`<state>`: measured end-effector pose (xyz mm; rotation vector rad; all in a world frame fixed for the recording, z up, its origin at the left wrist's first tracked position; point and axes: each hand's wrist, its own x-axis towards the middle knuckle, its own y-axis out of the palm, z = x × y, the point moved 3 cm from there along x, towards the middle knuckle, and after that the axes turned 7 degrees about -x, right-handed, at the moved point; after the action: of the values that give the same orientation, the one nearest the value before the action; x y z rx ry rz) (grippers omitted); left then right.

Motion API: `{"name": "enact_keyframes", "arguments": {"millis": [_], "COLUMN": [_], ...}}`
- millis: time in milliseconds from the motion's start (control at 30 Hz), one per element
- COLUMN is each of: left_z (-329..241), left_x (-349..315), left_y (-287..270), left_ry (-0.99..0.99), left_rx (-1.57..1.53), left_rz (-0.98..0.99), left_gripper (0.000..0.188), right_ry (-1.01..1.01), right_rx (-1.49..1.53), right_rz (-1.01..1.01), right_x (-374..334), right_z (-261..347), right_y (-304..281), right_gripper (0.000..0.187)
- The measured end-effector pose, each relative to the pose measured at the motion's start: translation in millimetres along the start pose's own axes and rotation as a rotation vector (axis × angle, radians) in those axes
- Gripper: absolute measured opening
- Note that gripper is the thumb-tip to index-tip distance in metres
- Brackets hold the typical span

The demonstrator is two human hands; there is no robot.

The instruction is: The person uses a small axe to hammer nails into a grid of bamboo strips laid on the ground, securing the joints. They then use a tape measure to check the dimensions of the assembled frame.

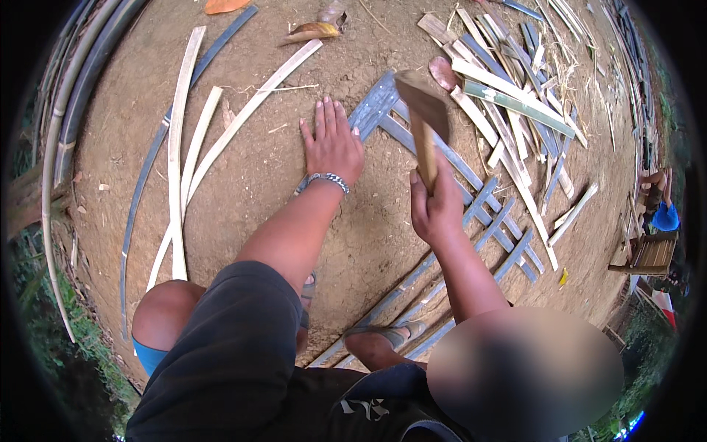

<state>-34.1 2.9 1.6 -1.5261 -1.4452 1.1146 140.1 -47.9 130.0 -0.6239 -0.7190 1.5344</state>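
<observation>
My right hand [440, 202] is closed round the wooden handle of a hatchet [423, 110] with a broad brown head. The tool is raised above a lattice of grey bamboo strips [482, 210], hiding part of it. My left hand [335, 144] lies palm down with its fingers stretched out, a chain bracelet on its wrist. Its thumb side touches a bamboo strip [372, 103] that passes beneath the hand and meets two longer strips at the lattice's far corner. Shorter strips cross these at the right, and long ones run back towards me.
My sandalled foot [387, 340] rests by the near strips. Pale split strips [177, 155] lie at left, and a pile of bamboo pieces [515, 96] covers the ground at far right. Long poles [62, 110] line the left edge. A person in blue [665, 216] is at the far right.
</observation>
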Motion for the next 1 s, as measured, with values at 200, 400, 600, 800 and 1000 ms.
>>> {"name": "enact_keyframes", "arguments": {"millis": [200, 400, 600, 800, 1000], "left_z": [-6.3, -0.7, -5.7, 1.2, -3.5], "left_x": [1.4, 0.6, 4.1, -0.8, 11.7], "left_y": [-1.9, -0.8, -1.0, 1.1, -4.2], "left_ry": [-0.012, -0.013, -0.015, -0.004, -0.020], "left_rx": [-0.010, 0.011, -0.005, 0.010, 0.009], "left_rz": [0.051, 0.028, 0.057, 0.017, 0.018], "left_gripper": [0.065, 0.064, 0.064, 0.065, 0.064], "right_ry": [0.162, -0.013, 0.199, -0.006, 0.094], "right_rx": [-0.207, -0.043, -0.246, -0.019, -0.237], "right_rz": [0.278, -0.127, 0.255, -0.069, 0.222], "right_x": [-7.0, 4.3, -11.9, 5.3, 2.0], "right_z": [-44.1, -3.1, -54.1, 5.9, -46.1], "right_y": [25.3, -6.0, 29.2, -3.8, 28.0], "right_gripper": [0.057, 0.055, 0.057, 0.057, 0.058]}}
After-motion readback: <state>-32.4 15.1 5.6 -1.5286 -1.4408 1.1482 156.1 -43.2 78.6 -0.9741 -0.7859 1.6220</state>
